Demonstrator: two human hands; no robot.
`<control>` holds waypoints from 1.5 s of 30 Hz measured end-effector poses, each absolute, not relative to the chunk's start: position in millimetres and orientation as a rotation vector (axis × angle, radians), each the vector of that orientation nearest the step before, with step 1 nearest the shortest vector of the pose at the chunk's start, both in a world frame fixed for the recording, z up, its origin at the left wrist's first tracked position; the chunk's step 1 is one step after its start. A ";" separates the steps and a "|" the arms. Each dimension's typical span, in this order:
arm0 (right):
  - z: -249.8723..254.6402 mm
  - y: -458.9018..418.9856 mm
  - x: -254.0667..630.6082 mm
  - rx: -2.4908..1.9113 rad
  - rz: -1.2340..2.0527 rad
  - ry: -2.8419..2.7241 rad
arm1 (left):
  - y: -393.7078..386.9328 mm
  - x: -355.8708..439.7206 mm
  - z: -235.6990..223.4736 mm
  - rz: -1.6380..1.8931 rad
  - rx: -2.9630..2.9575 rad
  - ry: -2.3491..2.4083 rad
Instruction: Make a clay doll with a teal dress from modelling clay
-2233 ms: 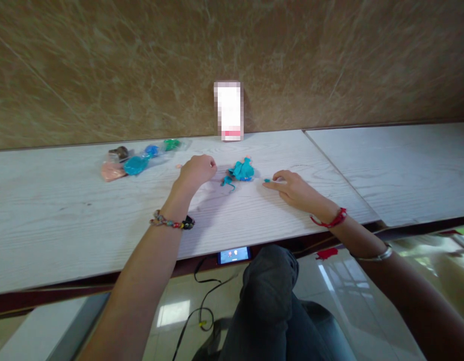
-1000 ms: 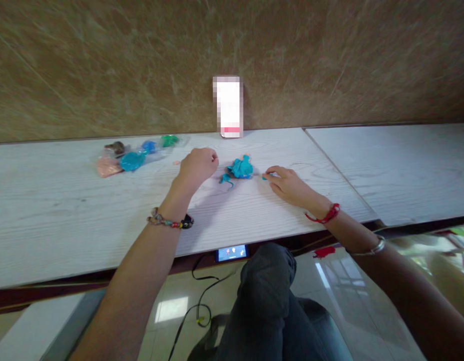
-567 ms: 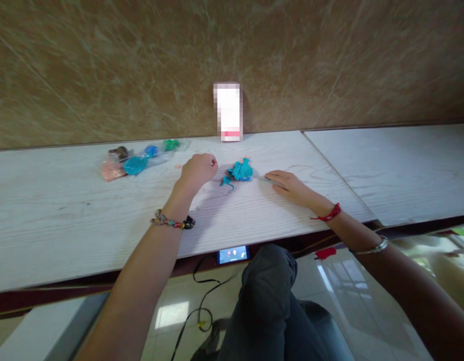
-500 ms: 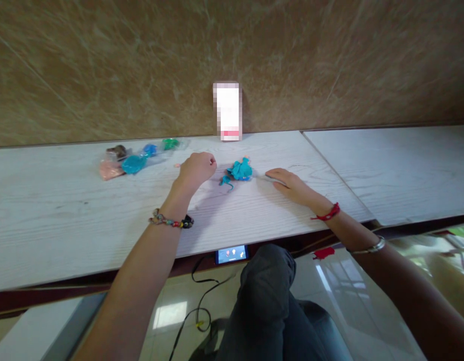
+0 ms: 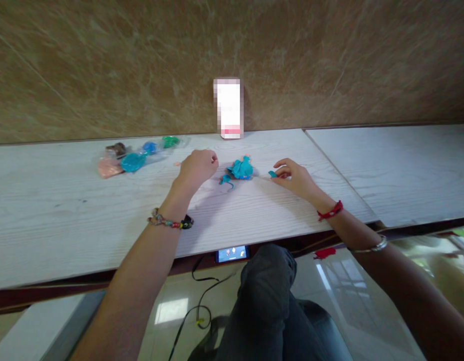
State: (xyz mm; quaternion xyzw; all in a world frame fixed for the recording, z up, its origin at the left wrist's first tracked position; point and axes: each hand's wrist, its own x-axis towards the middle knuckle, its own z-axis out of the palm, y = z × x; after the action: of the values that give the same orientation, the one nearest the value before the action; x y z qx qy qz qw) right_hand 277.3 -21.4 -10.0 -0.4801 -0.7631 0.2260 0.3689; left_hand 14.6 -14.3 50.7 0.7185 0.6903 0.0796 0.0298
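Note:
My right hand [image 5: 294, 178] pinches a small teal piece of modelling clay [image 5: 272, 174] between thumb and fingers, close above the white tabletop. My left hand [image 5: 199, 166] rests on the table with its fingers curled closed; whatever may be inside is hidden from view. Between the hands lies a crumpled-looking teal clay figure [image 5: 241, 168] with bits of blue and peach at its edges. Just in front of it is a smaller teal clay scrap [image 5: 225, 179] with a thin curled tail. A tiny peach bit [image 5: 177, 163] shows beside my left wrist.
Bagged clay lies at the back left: peach [image 5: 109, 167], brown [image 5: 118, 149], teal [image 5: 133, 162], blue [image 5: 149, 147] and green [image 5: 171, 141]. A phone with a blurred screen [image 5: 229, 108] leans on the marble wall. Another phone [image 5: 232, 253] sits below the table's front edge.
My right hand first lay flat over the small teal clay piece on the table. Now it has lifted and pinches that piece, slightly farther right. My left hand stays in place.

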 end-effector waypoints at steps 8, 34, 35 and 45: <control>-4.2 -28.6 272.6 -1.071 0.806 -2.041 | -18.8 48.8 36.4 0.608 2.435 1.331; -6.0 -26.1 271.0 -1.170 0.684 -2.134 | -35.0 75.7 20.9 0.399 2.272 1.301; -6.4 -25.8 271.2 -1.185 0.648 -2.152 | -35.5 76.1 20.9 0.403 2.286 1.313; -12.7 -28.7 281.2 -1.024 0.212 -2.391 | -34.3 73.0 21.6 0.372 2.400 1.461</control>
State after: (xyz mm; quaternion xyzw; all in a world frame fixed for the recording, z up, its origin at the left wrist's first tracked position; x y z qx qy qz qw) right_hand 281.2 -28.7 -12.7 -0.3786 -0.8840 0.0785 0.2626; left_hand 73.0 -34.3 21.6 0.8369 0.5094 0.1297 0.1529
